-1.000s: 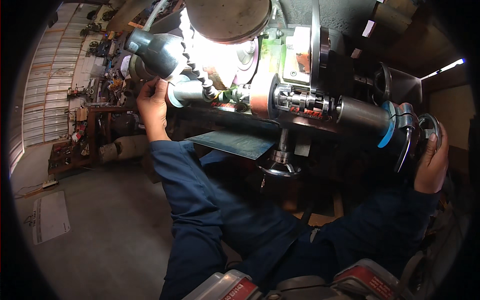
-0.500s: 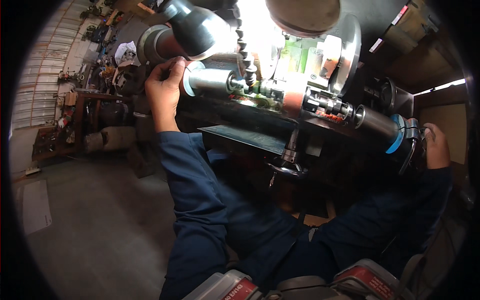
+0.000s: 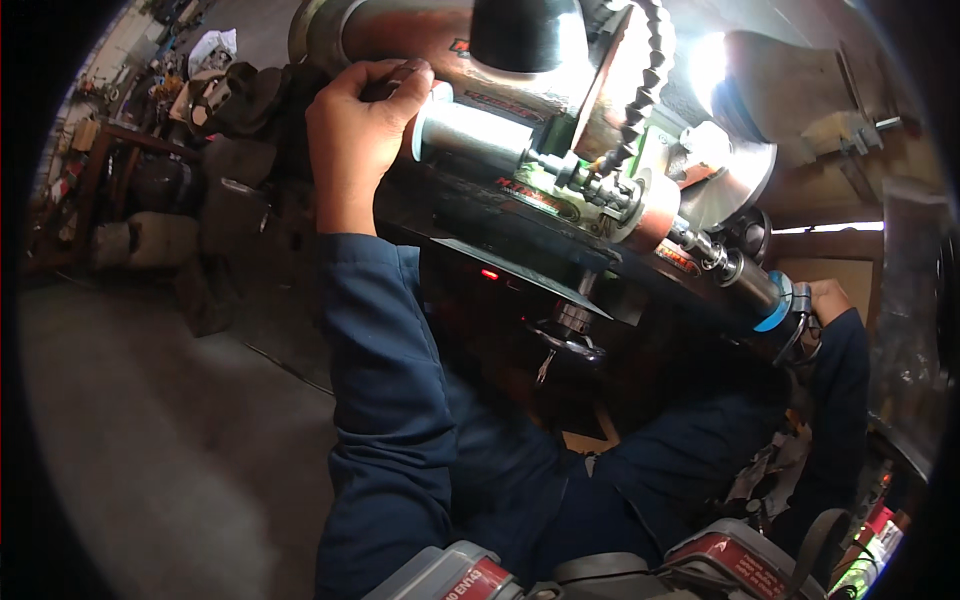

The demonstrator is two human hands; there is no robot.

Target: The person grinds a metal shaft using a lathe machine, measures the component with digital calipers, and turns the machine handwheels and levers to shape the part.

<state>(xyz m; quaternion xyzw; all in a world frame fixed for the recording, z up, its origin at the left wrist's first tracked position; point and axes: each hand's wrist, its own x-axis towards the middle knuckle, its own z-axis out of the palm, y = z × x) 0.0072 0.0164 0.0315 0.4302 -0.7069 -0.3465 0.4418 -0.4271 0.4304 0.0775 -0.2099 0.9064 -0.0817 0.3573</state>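
Observation:
My left hand [image 3: 360, 125] is closed at the left end of a shiny metal cylinder [image 3: 475, 138] on a bench machine, thumb and fingers at its pale end collar [image 3: 432, 105]. The fingertips are partly hidden. In line with the cylinder runs a shaft carrying a copper-coloured round part [image 3: 650, 208]. A second, darker cylinder [image 3: 748, 282] sits at the right end, with a blue ring [image 3: 776, 303] around it. Beside the ring is a metal clamp [image 3: 801, 300]. My right hand [image 3: 830, 299] is at that clamp, its fingers mostly hidden behind it.
A black segmented hose [image 3: 640, 95] bends down toward the shaft. A dark rounded housing [image 3: 528, 38] hangs above the left cylinder. A large shiny disc [image 3: 735, 185] stands behind the shaft. Below the machine's front edge is a handwheel [image 3: 565, 340]. Cluttered benches [image 3: 140, 150] stand left.
My view has shifted, and the machine appears turned and larger at its left end. Both hands remain at the same ends. Less of my right hand shows, and a red light is now visible below.

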